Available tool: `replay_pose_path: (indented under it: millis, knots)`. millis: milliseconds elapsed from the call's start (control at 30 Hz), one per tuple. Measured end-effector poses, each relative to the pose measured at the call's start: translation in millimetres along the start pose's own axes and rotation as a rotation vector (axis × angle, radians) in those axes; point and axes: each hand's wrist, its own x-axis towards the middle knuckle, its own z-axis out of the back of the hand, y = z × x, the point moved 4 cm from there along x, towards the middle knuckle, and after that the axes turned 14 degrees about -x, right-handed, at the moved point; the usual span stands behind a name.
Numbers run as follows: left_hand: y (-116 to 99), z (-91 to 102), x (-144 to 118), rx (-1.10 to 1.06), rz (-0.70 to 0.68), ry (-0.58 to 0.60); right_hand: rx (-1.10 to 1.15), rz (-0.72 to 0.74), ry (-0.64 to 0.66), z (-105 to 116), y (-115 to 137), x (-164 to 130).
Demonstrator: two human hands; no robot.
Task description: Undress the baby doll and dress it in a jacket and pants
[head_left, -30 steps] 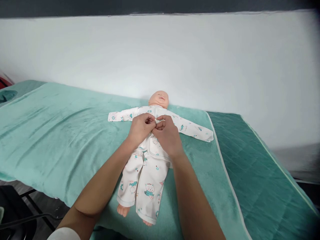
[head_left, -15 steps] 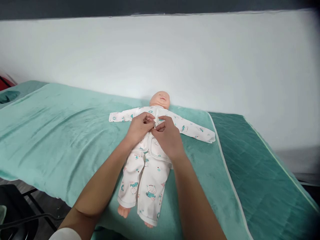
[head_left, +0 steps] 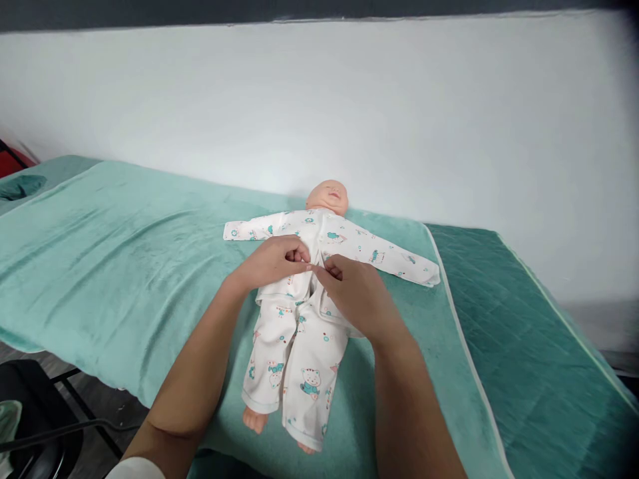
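- Head view, the only one:
- Doll (head_left: 328,197) is laid on its back on a light green blanket (head_left: 124,266), head toward the wall (head_left: 349,100), arms spread out to both sides, bare feet toward the camera.
- Doll is dressed in a white printed top (head_left: 349,241) and matching trousers (head_left: 304,362). The top's front is seen closed over the chest; lower down it gapes a little.
- Left hand (head_left: 273,261) is curled, fingertips (head_left: 298,255) bunched on the top's front edge at belly level; a pinch on the fabric is judged, but the contact itself is mostly hidden by the knuckles.
- Right hand (head_left: 358,294) is curled too, thumb and forefinger brought up against the left fingertips on the opposite front edge. Both hands touch at the midline, just above the trousers' waist.
- Whether a snap or a tie is held cannot be told: too small, and covered.
- Step in hand, as a judgement: the top's front closure is being worked at its lower part, with the upper part already shut.
- A further move here would call for both edges kept overlapped and level, a fine fingertip grip, and light pressure so the doll is not shifted on the blanket.
- Blanket is spread over a darker green quilted bed (head_left: 524,346), bare on the right.
- Dark chair (head_left: 34,426) is seen low on the left, beside the bed.
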Motion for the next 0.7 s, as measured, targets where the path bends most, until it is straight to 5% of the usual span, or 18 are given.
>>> replay_pose_path:
  millis: [167, 400, 700]
  knots:
    - [-5.1, -4.2, -2.0, 0.03, -0.034, 0.008, 0.332, 0.02, 0.038, -5.9, -7.1, 2.6]
    - [-4.8, -17.1, -1.4, -0.468, -0.003, 0.04, 0.878, -0.016, -0.039, -16.8, -9.8, 5.3]
    - [1.1, -15.0, 0.0, -0.532, 0.046, 0.054, 0.839, -0.03, -0.064, -22.2, -8.2, 6.4]
